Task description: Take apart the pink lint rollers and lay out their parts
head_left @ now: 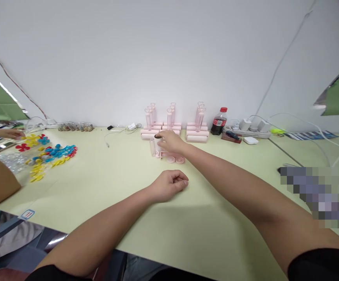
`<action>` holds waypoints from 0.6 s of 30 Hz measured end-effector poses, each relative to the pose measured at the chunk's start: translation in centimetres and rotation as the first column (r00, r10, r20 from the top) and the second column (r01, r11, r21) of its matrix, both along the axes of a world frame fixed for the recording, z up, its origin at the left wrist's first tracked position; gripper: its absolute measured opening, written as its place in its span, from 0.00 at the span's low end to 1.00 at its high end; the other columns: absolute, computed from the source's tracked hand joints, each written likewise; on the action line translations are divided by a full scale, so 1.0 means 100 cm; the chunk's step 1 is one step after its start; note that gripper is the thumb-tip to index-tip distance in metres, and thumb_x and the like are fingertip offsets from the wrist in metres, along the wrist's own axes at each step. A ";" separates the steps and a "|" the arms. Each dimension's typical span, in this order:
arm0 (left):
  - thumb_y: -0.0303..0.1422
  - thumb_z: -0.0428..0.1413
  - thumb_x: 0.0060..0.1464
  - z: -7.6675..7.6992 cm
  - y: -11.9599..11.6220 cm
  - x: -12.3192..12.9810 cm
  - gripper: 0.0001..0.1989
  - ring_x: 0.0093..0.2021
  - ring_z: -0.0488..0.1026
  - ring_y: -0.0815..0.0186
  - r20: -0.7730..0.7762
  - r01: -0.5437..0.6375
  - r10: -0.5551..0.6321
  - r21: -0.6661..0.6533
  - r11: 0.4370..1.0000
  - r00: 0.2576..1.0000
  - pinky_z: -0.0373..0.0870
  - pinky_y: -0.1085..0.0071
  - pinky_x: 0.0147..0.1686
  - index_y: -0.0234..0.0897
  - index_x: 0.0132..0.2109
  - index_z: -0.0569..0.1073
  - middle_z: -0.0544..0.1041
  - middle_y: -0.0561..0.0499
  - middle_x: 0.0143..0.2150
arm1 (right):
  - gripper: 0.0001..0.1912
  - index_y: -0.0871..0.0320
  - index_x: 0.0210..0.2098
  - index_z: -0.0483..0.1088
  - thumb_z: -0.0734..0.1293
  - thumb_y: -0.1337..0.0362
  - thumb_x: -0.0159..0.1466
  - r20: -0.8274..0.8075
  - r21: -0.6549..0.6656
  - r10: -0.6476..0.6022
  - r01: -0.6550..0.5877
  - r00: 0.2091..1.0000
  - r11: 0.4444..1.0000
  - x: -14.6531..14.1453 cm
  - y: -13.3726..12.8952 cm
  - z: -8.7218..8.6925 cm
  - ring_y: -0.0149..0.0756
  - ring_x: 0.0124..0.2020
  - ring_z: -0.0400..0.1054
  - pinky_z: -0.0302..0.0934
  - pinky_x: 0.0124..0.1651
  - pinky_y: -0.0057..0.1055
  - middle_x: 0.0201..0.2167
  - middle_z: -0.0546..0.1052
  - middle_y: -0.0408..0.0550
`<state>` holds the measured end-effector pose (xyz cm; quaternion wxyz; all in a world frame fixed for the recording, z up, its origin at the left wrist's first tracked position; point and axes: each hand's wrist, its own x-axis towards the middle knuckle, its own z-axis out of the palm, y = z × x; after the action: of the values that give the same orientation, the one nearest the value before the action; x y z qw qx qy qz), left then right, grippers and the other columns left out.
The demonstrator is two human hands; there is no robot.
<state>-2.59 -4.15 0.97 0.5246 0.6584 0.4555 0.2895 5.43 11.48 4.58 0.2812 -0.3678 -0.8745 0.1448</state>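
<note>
My right hand [171, 141] reaches forward, fingers closed around the top of a pale upright roll [158, 145] with a dark hollow end. Close by the roll stand a clear pink tube-like piece [153, 147] and a pink frame [169, 154]. Two round pink caps [175, 160] lie in front of that frame. Nearer to me, my left hand [169, 185] rests on the table with its fingers curled in, and nothing shows in it. Behind the right hand are pink lint rollers [197, 136] lying in rows, with upright pink handles [169, 118] ending in heart-shaped loops.
A cola bottle [219, 121] and a power strip [260, 134] with chargers stand by the wall. At left, another person's hand [13, 134] is over colourful plastic pieces [55, 152]. A white cable [119, 132] lies at the back; a blurred-out object [318, 195] is at right.
</note>
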 end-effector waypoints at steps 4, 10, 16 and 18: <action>0.38 0.52 0.57 -0.002 0.001 -0.001 0.11 0.26 0.63 0.71 -0.086 0.015 -0.007 0.088 0.996 0.996 0.60 0.74 0.26 0.35 0.39 0.73 0.70 0.53 0.28 | 0.08 0.59 0.36 0.75 0.65 0.70 0.59 -0.030 -0.031 -0.085 0.084 0.996 0.996 -0.002 0.006 0.002 0.45 0.44 0.71 0.62 0.46 0.40 0.42 0.79 0.52; 0.35 0.50 0.58 -0.009 0.015 -0.005 0.18 0.45 0.71 0.56 -0.480 0.077 0.237 0.546 0.834 0.844 0.69 0.60 0.45 0.35 0.53 0.72 0.75 0.43 0.51 | 0.08 0.59 0.40 0.71 0.62 0.64 0.64 -0.261 0.091 -0.153 0.182 0.953 0.979 0.020 -0.012 0.028 0.42 0.45 0.68 0.60 0.48 0.38 0.43 0.76 0.51; 0.46 0.48 0.61 -0.017 0.028 -0.003 0.29 0.59 0.62 0.44 -0.658 0.192 0.361 0.613 0.767 0.661 0.64 0.47 0.52 0.42 0.66 0.60 0.61 0.41 0.66 | 0.07 0.55 0.40 0.66 0.64 0.62 0.63 -0.535 0.180 -0.033 0.152 0.844 0.972 0.063 -0.066 0.022 0.38 0.42 0.68 0.63 0.48 0.37 0.39 0.73 0.46; 0.49 0.46 0.61 -0.019 0.030 -0.003 0.30 0.63 0.58 0.41 -0.687 0.212 0.347 0.590 0.779 0.638 0.62 0.45 0.53 0.43 0.67 0.58 0.57 0.39 0.68 | 0.09 0.54 0.42 0.64 0.65 0.62 0.62 -0.529 0.147 -0.031 0.128 0.848 0.981 0.080 -0.086 0.011 0.38 0.43 0.69 0.63 0.49 0.38 0.40 0.73 0.47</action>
<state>-2.91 -1.12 -0.95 0.0204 0.8324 0.5367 0.1364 13.43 2.86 5.65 0.5459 -0.3238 -0.7581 0.1495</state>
